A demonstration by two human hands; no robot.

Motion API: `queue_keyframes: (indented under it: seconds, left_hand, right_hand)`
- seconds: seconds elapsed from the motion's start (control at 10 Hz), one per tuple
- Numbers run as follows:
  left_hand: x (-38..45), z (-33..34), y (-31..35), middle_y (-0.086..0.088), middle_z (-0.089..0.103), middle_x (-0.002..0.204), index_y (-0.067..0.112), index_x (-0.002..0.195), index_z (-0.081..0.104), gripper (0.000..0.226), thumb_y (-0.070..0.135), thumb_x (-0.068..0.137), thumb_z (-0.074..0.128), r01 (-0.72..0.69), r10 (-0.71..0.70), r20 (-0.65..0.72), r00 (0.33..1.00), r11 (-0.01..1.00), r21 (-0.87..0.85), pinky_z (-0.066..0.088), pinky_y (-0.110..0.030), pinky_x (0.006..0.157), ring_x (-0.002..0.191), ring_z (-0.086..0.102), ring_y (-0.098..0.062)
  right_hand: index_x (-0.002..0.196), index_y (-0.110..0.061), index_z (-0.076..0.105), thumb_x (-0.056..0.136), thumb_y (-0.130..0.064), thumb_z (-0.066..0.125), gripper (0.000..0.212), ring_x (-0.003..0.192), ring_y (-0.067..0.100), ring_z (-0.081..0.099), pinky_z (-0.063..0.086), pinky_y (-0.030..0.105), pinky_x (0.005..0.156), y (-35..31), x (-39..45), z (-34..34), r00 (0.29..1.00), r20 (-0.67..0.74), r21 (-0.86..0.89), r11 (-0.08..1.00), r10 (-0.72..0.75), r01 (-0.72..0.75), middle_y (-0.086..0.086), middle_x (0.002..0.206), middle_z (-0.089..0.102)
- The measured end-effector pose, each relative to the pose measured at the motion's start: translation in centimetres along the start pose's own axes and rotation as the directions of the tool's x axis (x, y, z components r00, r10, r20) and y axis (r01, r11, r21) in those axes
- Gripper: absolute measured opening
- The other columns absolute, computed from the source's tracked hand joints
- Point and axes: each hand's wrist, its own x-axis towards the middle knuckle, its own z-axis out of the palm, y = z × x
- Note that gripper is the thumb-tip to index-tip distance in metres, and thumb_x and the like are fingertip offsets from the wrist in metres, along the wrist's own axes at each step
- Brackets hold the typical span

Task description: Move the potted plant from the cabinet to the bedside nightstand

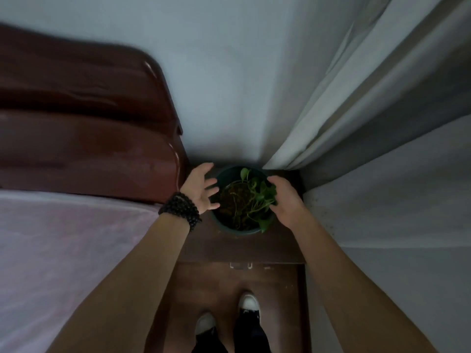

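The potted plant [242,201], a dark round pot with soil and a few green leaves, stands on the dark wooden nightstand [244,247] against the wall. My left hand [201,188], with a black bead bracelet at the wrist, hovers just left of the pot's rim, fingers spread and holding nothing. My right hand [285,200] is at the pot's right side, fingers apart, touching the leaves; its palm side is hidden, and it does not seem to grip the pot.
A dark brown headboard [89,128] and a bed with pink sheet [63,250] fill the left. A grey curtain [369,110] hangs right of the nightstand. My two feet in white-toed shoes [229,314] stand on the brown floor before the nightstand.
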Motion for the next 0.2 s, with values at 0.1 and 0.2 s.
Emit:
queue_keyframes:
  seconds: [0.1,0.2]
  left_hand:
    - [-5.5,2.6,4.6,-0.009,0.046,0.156,0.028,0.148,0.046,0.046,0.041,0.104,0.053,-0.153,0.143,0.085,0.986,0.982,0.113,0.03,-0.057,0.112,0.144,0.041,-0.032]
    - [-10.0,4.2,8.4,-0.005,0.052,0.149,0.031,0.14,0.055,0.037,0.037,0.103,0.054,-0.335,0.305,0.183,0.935,0.928,0.162,0.038,-0.049,0.102,0.138,0.048,-0.027]
  right_hand:
    - [0.157,-0.02,0.038,0.104,-0.028,0.055,0.056,0.152,0.026,0.032,0.026,0.048,0.127,-5.6,-5.0,2.1,0.992,0.08,-0.021,0.995,-0.097,0.099,0.003,0.165,0.036]
    - [0.148,-0.021,0.043,0.104,-0.024,0.055,0.046,0.151,0.028,0.036,0.03,0.045,0.126,-9.6,-8.7,3.2,0.965,0.119,-0.006,0.971,-0.236,0.238,0.008,0.167,0.036]
